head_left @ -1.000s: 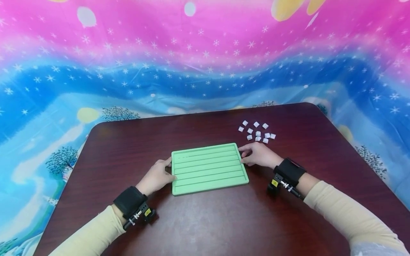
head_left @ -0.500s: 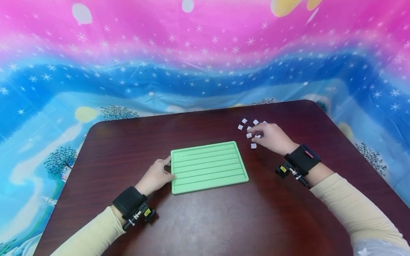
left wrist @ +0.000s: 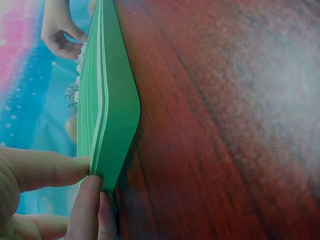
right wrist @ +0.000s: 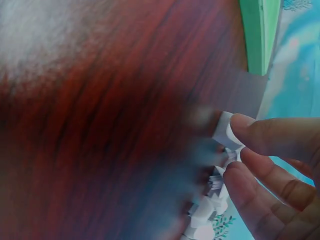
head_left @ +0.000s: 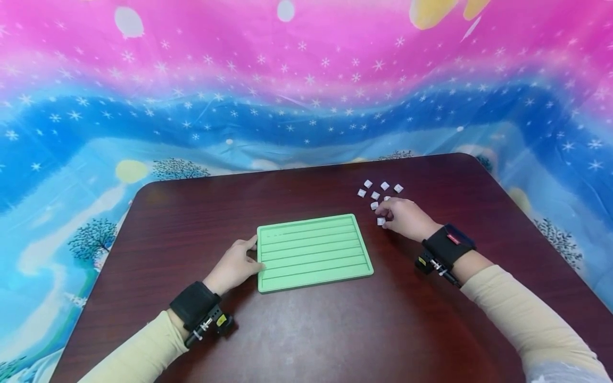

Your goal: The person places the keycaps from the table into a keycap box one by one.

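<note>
A light green ridged tray (head_left: 313, 254) lies on the dark wooden table. My left hand (head_left: 233, 266) pinches its left edge, thumb on the rim and fingers along the side, as the left wrist view shows up close. To the right of the tray, my right hand (head_left: 407, 217) is bent over a group of small white blocks. Its thumb overlaps the nearest white block (right wrist: 226, 131), and the index fingertip is at that block's other side. In the head view this block (head_left: 381, 221) shows between thumb and fingertips. The hand hides some of the others.
Several more white blocks (head_left: 375, 196) lie scattered behind the right hand, near the table's (head_left: 306, 330) far right part. Past the table's far edge hangs a pink and blue snowflake cloth (head_left: 287, 96). Both wrists wear black straps with small cameras.
My right hand has left the tray's right edge and moved right to the white blocks, then shifted slightly nearer. One block has come closer to the tray. The left hand stays put.
</note>
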`<control>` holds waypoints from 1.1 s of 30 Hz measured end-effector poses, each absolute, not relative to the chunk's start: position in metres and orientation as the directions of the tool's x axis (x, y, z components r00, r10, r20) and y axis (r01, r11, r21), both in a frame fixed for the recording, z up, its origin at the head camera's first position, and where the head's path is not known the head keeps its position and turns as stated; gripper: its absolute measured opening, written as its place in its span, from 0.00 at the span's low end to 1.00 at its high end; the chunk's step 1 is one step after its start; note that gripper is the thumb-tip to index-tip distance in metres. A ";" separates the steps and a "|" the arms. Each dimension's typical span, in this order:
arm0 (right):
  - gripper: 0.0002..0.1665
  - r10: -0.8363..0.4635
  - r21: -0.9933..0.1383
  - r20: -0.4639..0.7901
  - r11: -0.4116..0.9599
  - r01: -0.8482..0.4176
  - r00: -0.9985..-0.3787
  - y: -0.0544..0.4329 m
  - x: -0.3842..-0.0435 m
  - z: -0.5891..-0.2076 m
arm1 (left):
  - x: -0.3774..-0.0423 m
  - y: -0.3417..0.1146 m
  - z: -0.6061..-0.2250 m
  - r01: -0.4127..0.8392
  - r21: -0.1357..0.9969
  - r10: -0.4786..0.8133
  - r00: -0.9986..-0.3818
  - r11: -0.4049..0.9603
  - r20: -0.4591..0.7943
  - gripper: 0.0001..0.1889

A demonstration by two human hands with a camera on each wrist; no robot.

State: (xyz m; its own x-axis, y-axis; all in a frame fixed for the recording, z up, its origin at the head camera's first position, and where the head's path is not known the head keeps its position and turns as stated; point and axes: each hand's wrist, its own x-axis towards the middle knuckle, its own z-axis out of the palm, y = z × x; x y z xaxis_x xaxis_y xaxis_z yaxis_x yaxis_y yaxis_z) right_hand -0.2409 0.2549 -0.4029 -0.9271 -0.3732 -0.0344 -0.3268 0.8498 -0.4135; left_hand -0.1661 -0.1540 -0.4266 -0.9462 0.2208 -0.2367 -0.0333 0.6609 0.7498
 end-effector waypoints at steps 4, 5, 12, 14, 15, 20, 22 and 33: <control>0.17 -0.375 -0.413 -0.039 0.850 -0.327 -0.926 0.256 -0.242 -0.407 | -0.165 -0.153 -0.427 -0.034 0.756 0.223 -0.946 0.654 -0.235 0.42; 0.17 -0.378 -0.414 -0.037 0.849 -0.330 -0.925 0.256 -0.242 -0.408 | -0.165 -0.153 -0.427 -0.033 0.757 0.223 -0.947 0.653 -0.233 0.42; 0.14 -0.401 -0.397 -0.012 0.843 -0.364 -0.916 0.257 -0.243 -0.412 | -0.166 -0.154 -0.426 -0.025 0.750 0.222 -0.948 0.661 -0.227 0.42; 0.13 -0.412 -0.379 -0.001 0.844 -0.381 -0.911 0.256 -0.244 -0.412 | -0.167 -0.153 -0.425 -0.021 0.749 0.223 -0.949 0.663 -0.224 0.42; 0.13 -0.417 -0.371 0.003 0.844 -0.389 -0.909 0.256 -0.244 -0.411 | -0.167 -0.153 -0.425 -0.017 0.747 0.226 -0.948 0.665 -0.223 0.42; 0.13 -0.433 -0.350 -0.003 0.845 -0.405 -0.901 0.252 -0.245 -0.407 | -0.168 -0.152 -0.423 -0.019 0.745 0.222 -0.949 0.667 -0.222 0.43; 0.14 -0.424 -0.348 -0.011 0.851 -0.395 -0.905 0.250 -0.245 -0.406 | -0.168 -0.153 -0.424 -0.021 0.743 0.219 -0.950 0.669 -0.224 0.42; 0.14 -0.434 -0.386 0.018 0.828 -0.407 -0.901 0.238 -0.245 -0.398 | -0.167 -0.153 -0.427 -0.032 0.745 0.206 -0.952 0.667 -0.225 0.42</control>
State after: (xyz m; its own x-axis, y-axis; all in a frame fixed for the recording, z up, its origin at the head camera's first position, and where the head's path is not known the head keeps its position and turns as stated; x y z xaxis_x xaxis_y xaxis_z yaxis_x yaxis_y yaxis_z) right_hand -0.2449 0.2378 -0.3976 -0.9008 -0.4339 0.0179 -0.4066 0.8281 -0.3859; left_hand -0.1668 -0.1534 -0.4271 -0.9524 0.2059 -0.2248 -0.0316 0.6667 0.7447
